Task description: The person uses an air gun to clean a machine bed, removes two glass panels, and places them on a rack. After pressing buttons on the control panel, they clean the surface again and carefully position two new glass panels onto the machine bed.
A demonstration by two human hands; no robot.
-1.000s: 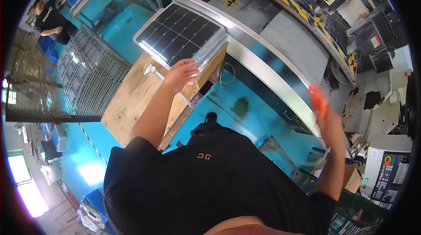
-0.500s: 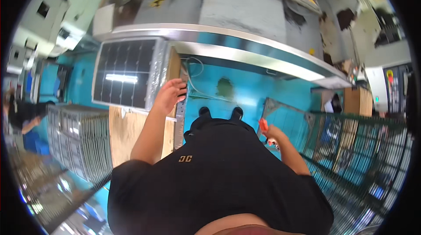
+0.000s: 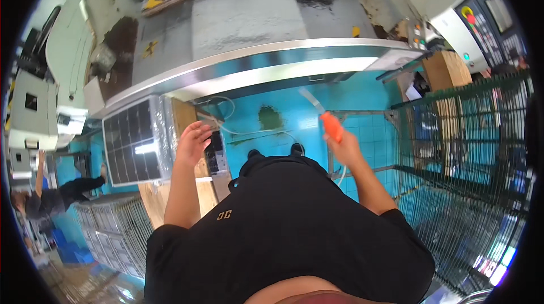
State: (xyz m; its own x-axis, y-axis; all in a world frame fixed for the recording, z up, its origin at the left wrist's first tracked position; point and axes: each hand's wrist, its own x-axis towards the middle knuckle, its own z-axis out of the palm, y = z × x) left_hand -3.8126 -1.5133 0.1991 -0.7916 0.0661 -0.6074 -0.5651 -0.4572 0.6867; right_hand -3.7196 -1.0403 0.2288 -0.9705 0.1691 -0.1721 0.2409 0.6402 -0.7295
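While I stand over the turquoise floor, my right hand is clenched round an orange-handled tool. Its thin silvery blade points up and away from me toward the long metal machine bed; the tool is held in the air in front of my body, touching nothing else that I can see.

My left hand is released, palm down and fingers spread. It hovers just beside the right edge of the dark gridded panel, a flat cell sheet in clear wrap lying on a wooden pallet. I cannot tell whether the fingertips touch the wrap or the wood beneath.

As I judge it, working on the wrapped panel would go best with the free hand flat on the pallet edge to steady the sheet. The blade should stay shallow and away from the cell face and from my own left fingers.

Pose: the left forearm runs straight up from my shoulder with the wrist level. The right forearm angles up and inward, elbow bent and wrist cocked so the tool tilts left. A green wire cage stands to my right, and a second person bends over well apart at far left.
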